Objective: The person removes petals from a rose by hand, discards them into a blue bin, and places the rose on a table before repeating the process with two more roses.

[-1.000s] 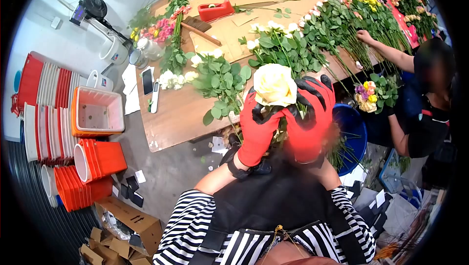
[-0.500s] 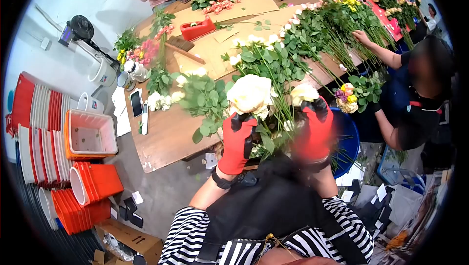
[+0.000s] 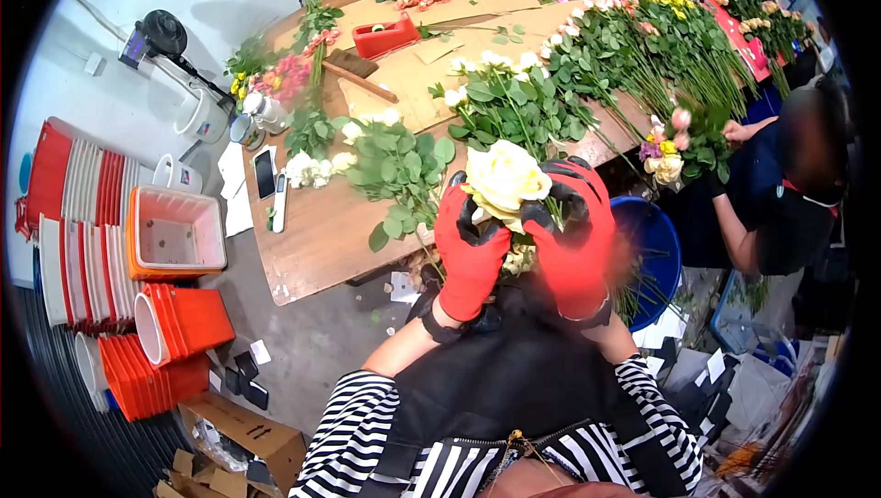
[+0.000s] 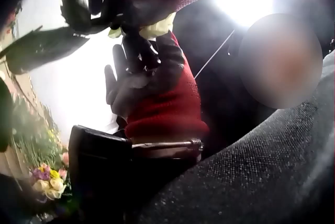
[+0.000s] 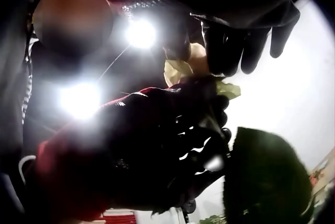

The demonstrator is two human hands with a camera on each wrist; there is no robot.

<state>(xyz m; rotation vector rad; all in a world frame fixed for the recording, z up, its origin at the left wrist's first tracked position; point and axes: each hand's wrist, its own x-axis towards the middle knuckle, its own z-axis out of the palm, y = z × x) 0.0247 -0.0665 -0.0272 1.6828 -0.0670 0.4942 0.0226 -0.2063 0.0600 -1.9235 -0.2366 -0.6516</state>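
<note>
A large cream rose (image 3: 507, 181) is held up in front of my body, its bloom facing up. My left hand (image 3: 471, 246), in a red glove with black coated fingers, grips it below the bloom from the left. From the right, my right hand (image 3: 574, 246) in a matching glove has its thumb and curled fingers at the outer petals. In the right wrist view, pale petals (image 5: 189, 67) show between the dark fingers. The left wrist view shows a bit of the bloom (image 4: 157, 27) above the right glove's fingers. The stem is mostly hidden by the hands.
Leafy white roses (image 3: 496, 94) lie on the wooden table (image 3: 303, 268) ahead. A red tape dispenser (image 3: 385, 36) stands farther back. Below right is a blue bucket (image 3: 656, 250); at right a person holds a mixed bouquet (image 3: 674, 149). Orange bins (image 3: 184, 310) are stacked at left.
Half a second ago my hands were apart, the right one at a smaller pale piece; now both are together at the rose. The person at right has brought a hand from the table to the bouquet.
</note>
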